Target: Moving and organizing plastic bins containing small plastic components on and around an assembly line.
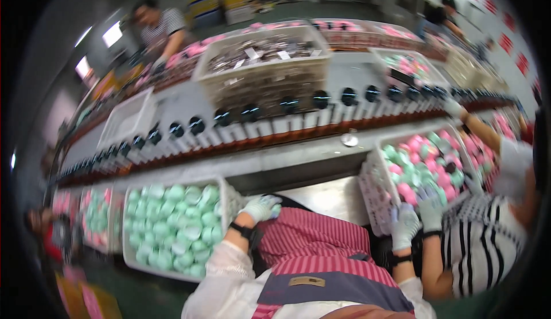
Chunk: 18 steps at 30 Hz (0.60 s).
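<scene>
Both grips are too blurred to tell: left hand [261,209] by the apron [315,233], right hand [405,226] beside a basket [374,203].

Central passage is afforded; both flanks are obstructed.
Over the bare metal surface [333,200], a way is left between the basket of green pieces [231,201] and the mixed pink-and-green basket [374,201]. Beyond, reach is crossed by black-topped uprights [251,113]; the right is crowded by a co-worker's gloved hand [430,207].
</scene>
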### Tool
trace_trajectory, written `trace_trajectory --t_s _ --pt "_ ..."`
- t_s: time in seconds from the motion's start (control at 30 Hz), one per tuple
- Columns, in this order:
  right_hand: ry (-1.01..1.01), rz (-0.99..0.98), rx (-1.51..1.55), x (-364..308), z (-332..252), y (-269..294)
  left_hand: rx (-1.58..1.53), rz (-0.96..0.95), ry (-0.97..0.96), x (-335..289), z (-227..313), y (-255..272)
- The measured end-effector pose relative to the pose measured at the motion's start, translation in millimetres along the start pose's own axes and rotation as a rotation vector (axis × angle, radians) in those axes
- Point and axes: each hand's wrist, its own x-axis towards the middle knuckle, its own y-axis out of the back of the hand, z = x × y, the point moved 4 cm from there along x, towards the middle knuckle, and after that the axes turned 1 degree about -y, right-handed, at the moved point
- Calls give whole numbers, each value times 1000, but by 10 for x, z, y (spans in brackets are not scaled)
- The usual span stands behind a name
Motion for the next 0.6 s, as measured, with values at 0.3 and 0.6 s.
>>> trace_trajectory --t_s 0.3,0.6 --pt "-30 -27 -58 -237 248 -42 30 -67 22 16 214 -10" --pt "31 78 21 -281 168 87 42 -46 14 -17 259 -19"
